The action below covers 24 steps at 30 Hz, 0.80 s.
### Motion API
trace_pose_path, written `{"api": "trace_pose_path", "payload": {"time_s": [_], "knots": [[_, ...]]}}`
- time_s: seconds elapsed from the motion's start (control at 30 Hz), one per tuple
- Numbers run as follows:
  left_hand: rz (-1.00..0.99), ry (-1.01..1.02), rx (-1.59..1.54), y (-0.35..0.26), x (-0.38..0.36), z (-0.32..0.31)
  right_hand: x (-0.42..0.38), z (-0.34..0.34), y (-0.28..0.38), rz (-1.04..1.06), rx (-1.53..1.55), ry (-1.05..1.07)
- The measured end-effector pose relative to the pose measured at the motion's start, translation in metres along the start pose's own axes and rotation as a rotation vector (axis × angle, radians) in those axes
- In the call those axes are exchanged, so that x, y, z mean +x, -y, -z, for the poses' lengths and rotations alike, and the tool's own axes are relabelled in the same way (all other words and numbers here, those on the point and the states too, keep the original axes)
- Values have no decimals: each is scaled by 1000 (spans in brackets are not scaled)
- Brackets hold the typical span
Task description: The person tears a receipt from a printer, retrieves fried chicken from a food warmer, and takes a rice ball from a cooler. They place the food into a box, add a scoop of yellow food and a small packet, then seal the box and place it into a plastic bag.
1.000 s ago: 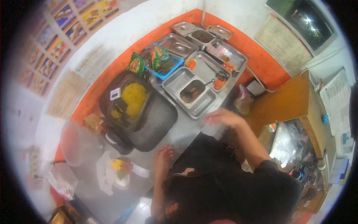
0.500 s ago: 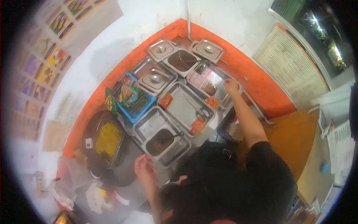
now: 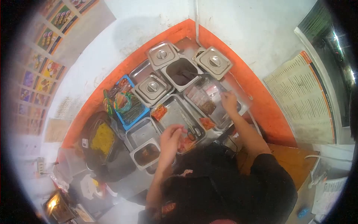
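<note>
My left hand hovers over the lower part of a steel tray, its fingers loosely bent and nothing visible in them. Close to those fingers lie scissors and small bags of red-orange food. Another orange bag rests at the tray's upper left. My right hand is over the right side of a second steel tray, fingers curled together. What they hold, if anything, is hidden. Left of this hand are clear packets and a white-and-pink packet. One more orange bag sits between the trays.
Lidded steel pans and an open pan of dark sauce stand farther back. A blue basket with packets and a dark container of yellow food are at left. A small sauce pan sits near my left forearm.
My left hand has moved right and up, from beside the small sauce pan to over the tray with scissors. My right hand has shifted slightly down on its tray. The view has turned a little.
</note>
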State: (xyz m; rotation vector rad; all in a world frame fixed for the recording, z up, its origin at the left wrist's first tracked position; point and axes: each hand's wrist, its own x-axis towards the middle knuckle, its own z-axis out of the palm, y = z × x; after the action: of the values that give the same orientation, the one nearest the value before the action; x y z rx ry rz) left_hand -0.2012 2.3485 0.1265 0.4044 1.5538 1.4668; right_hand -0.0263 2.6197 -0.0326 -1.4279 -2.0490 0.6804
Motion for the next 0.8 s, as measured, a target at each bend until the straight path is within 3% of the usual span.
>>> {"api": "trace_pose_path", "payload": {"time_s": [0.03,0.1,0.13,0.2,0.23,0.3,0.53,0.6,0.63,0.73,0.77,0.8], "knots": [[0,95,100,-1,13,-11,-3,11,4,0,-4,-2],[-158,189,234,7,45,-40,-8,37,18,173,426,119],[-163,194,232,15,58,-58,-14,55,33,175,423,113],[-341,168,221,27,78,-89,-25,86,66,-146,892,394],[-357,188,220,28,83,-92,-30,91,70,-136,889,369],[238,450,-234,23,93,-101,-38,107,71,-152,1039,489],[114,332,123,14,89,-99,-54,118,51,-87,909,298],[-39,279,285,14,91,-94,-58,117,59,-92,662,56],[-51,285,286,13,89,-96,-60,105,62,-5,434,-359],[-131,262,222,4,77,-99,-72,111,72,-3,424,-268],[-233,253,307,2,74,-100,-76,111,79,-75,549,-31],[-330,243,393,3,72,-100,-81,117,92,-83,544,-37]]}}
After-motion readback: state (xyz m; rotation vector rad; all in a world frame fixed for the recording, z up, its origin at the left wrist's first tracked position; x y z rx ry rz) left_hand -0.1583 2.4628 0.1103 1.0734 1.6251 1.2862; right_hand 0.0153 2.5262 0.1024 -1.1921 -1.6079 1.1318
